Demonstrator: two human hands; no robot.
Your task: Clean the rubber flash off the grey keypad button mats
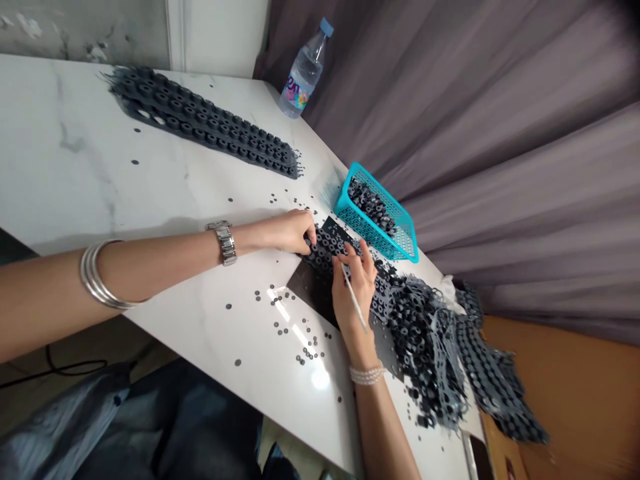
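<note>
Perforated dark sheet (324,248) lies on a dark mat (316,291) on the white counter (193,317), under both hands. Left hand (293,230) at one end of it: fingers curled low against the sheet; whether they pinch it or just press, cannot tell. Right hand (354,290) over its middle: fingers partly bent, closed around a slim white stick (354,298), which slants back across the palm. No grip on the sheet by the right fingers can be made out.

Handling, as I judge it: hold the sheet's end flat with the left, work the right fingertips lightly along the rows, keep the stick's ends off the holes.

Edges and room: teal basket (360,223) of small dark pieces stands just beyond the mat, its long wall limiting outward reach. A tangled dark heap (417,327) crowds the right forearm's outer side; ribbed strips (495,373) hang past the counter's far end. Lap side: small discs (306,353) scattered before the edge, easily brushed off by a sleeve or wrist. Stacked strips (205,123) and water bottle (303,77) sit well apart from both hands.
</note>
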